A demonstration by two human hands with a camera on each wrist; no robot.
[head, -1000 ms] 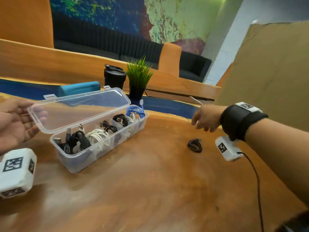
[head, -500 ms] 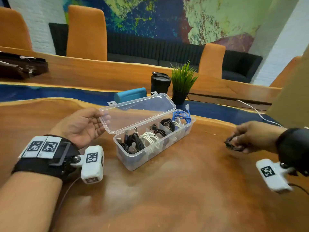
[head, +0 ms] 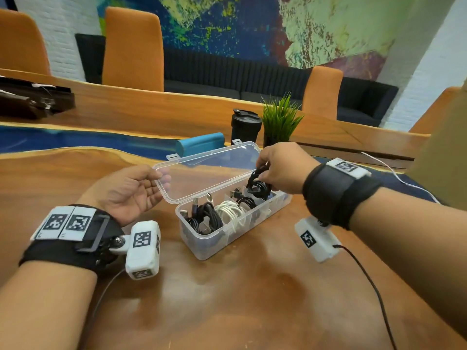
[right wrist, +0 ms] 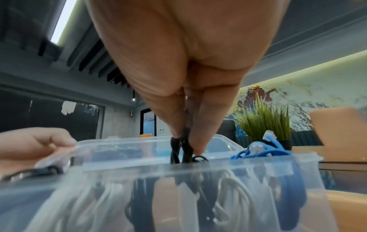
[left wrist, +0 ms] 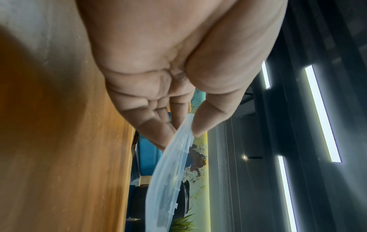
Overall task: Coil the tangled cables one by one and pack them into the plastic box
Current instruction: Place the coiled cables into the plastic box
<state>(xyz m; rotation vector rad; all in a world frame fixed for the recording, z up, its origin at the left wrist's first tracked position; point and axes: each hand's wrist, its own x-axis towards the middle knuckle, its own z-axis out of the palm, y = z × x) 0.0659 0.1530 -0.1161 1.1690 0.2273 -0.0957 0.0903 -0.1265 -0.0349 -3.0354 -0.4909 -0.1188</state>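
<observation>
A clear plastic box (head: 202, 245) sits mid-table with coiled black and white cables (head: 228, 213) in its compartments and a blue cable (right wrist: 264, 151) at its far end. My left hand (head: 141, 185) pinches the edge of the open lid (head: 209, 168), thumb on top (left wrist: 200, 125). My right hand (head: 280, 168) pinches a coiled black cable (head: 257, 184) and holds it partly inside a far compartment of the box (right wrist: 198, 166); in the right wrist view the coil (right wrist: 183, 149) dips below the rim.
Behind the box stand a teal case (head: 201, 145), a black tumbler (head: 245, 126) and a small potted plant (head: 280, 120). A white cord (head: 399, 178) trails at the right. Orange chairs line the far table. A dark bag (head: 32, 99) lies far left.
My right hand picked the black coil off the table at the right and carried it left over the box. The left hand kept hold of the lid. The head view shifted.
</observation>
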